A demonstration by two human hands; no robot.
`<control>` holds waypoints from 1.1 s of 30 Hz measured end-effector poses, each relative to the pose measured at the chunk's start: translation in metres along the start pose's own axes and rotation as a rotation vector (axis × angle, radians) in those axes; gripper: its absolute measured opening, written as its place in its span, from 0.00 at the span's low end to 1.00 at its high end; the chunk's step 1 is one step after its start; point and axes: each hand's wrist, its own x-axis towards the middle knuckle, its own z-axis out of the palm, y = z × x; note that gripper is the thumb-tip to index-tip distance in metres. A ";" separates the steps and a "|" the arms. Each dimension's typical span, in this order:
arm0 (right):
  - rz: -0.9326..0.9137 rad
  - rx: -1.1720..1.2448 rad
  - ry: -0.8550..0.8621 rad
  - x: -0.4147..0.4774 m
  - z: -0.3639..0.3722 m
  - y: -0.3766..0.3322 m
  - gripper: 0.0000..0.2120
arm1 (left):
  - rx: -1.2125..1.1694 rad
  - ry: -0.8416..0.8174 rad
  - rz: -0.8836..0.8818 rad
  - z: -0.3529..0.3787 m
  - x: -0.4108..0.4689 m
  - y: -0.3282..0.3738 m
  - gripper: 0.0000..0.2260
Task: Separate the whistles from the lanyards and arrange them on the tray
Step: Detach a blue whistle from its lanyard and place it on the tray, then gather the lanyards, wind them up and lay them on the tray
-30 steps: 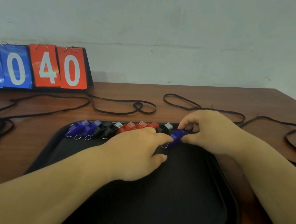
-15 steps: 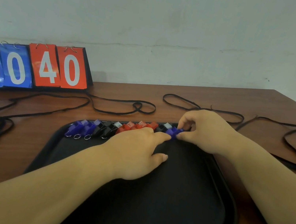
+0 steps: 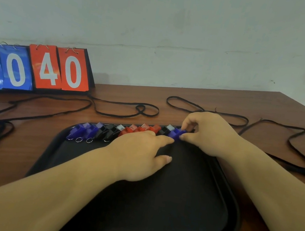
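Head view. A: Report task status, largest item first.

B: The brown wooden table [image 3: 229, 99] carries a black rectangular tray [image 3: 232, 216] with rounded corners and a raised rim. Thin black cord lanyards [image 3: 125, 109] lie in loose loops on the table, off the tray. None shows a whistle attached. A flip scoreboard [image 3: 36, 68] stands at the far left.

A: Whistles?

B: A row of whistles [image 3: 106, 130] runs along the tray's far edge. They are glossy moulded plastic in blue, black and red, packed side by side. Small metal split rings [image 3: 78, 140] show at the left end.

A: Hands?

B: The right hand [image 3: 210, 134] pinches a blue whistle [image 3: 177, 134] between thumb and curled fingers at the right end of the row, just beside a black whistle [image 3: 163, 130]. The left hand [image 3: 142, 153] rests on the tray with its fingers relaxed, grasping nothing. Its index fingertip reaches the blue whistle's base; contact cannot be confirmed.

A: Progress?

B: By judgement, separation looks finished and arranging is at its last visible piece. What is left is to seat this whistle in line and release it. No other loose whistle is visible.
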 end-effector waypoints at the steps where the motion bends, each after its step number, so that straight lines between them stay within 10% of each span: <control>1: 0.000 0.006 -0.001 -0.001 0.000 0.000 0.08 | -0.002 -0.002 0.003 0.000 0.000 0.000 0.27; 24: -0.011 -0.058 -0.085 -0.028 -0.036 -0.062 0.06 | 0.120 -0.246 -0.024 -0.042 -0.023 -0.005 0.20; 33: -0.259 -0.102 -0.191 -0.039 0.003 -0.198 0.08 | 0.018 -0.015 -0.253 -0.089 -0.165 -0.106 0.18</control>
